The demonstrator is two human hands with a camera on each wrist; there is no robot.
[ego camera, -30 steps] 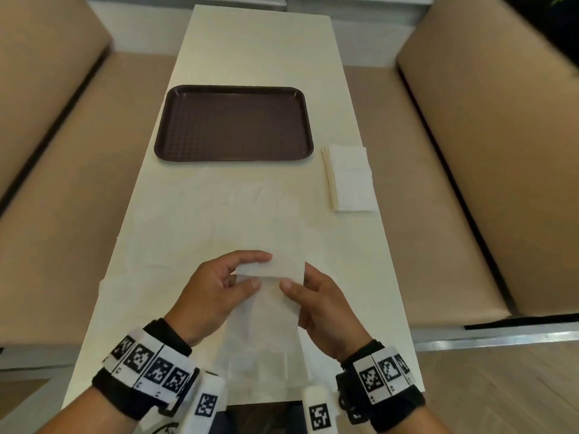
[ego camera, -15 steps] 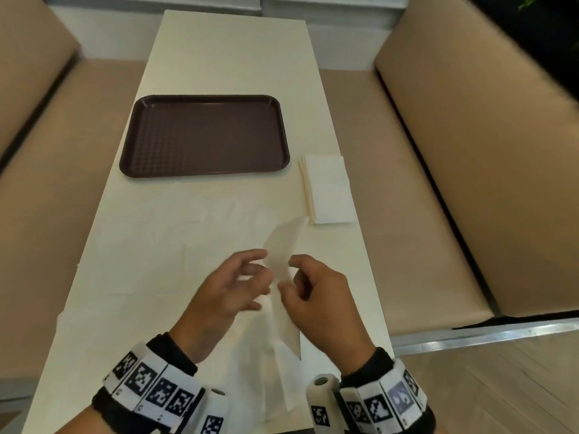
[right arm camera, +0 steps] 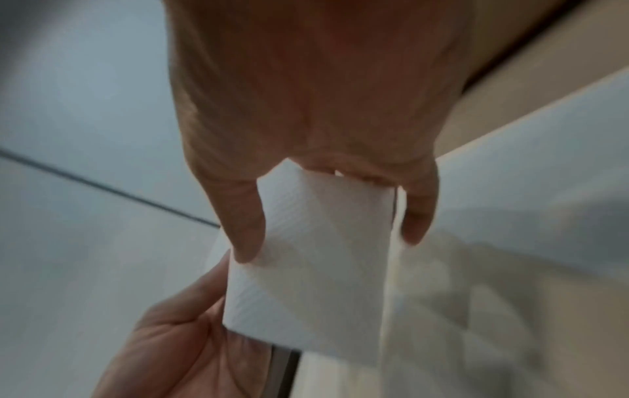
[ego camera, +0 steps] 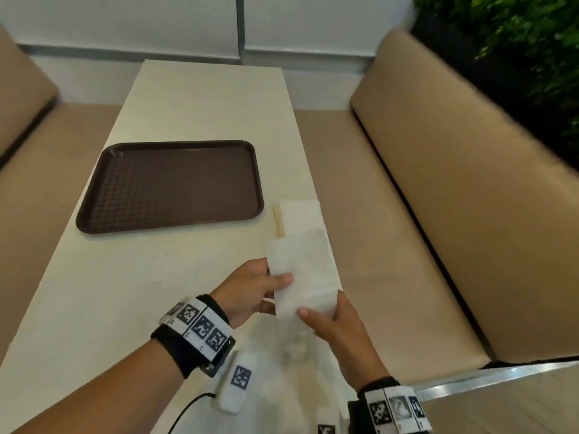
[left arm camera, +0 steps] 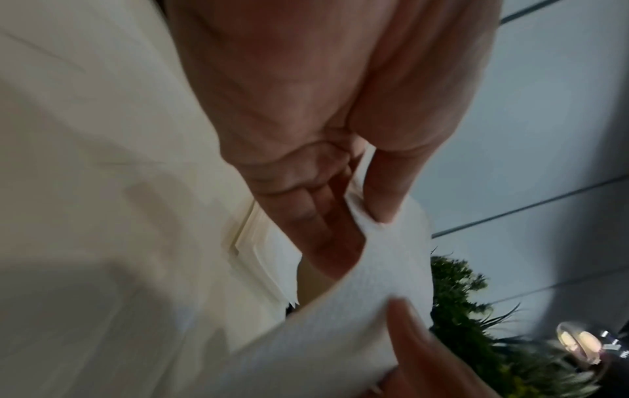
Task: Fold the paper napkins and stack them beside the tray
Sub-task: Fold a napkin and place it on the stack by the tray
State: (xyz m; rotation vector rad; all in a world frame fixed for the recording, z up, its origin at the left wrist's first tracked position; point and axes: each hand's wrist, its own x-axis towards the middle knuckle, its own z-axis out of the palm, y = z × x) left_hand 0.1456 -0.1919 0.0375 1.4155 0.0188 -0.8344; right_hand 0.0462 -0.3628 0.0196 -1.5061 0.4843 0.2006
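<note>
The step in hand looks like carrying a folded napkin (ego camera: 302, 270) to the stack (ego camera: 300, 216) beside the tray (ego camera: 169, 186), and doing it well probably means keeping both grips on until the paper is squared over the pile, lowering it flat so the fold does not spring apart, and lining its edges with the sheets below before letting go. The left hand (ego camera: 250, 291) pinches the napkin's left edge, thumb on top and fingers beneath, and the right hand (ego camera: 336, 325) pinches its near end the same way, so both are closed on the paper, held above the table (ego camera: 203, 98) just short of the stack and overlapping its near edge in the head view. The napkin is white, thin and faintly embossed, folded into a long strip with 1 crosswise crease near the right hand. The stack sits just right of the brown tray, near the table's right edge, and more loose white paper (ego camera: 291, 364) lies under the wrists.
</note>
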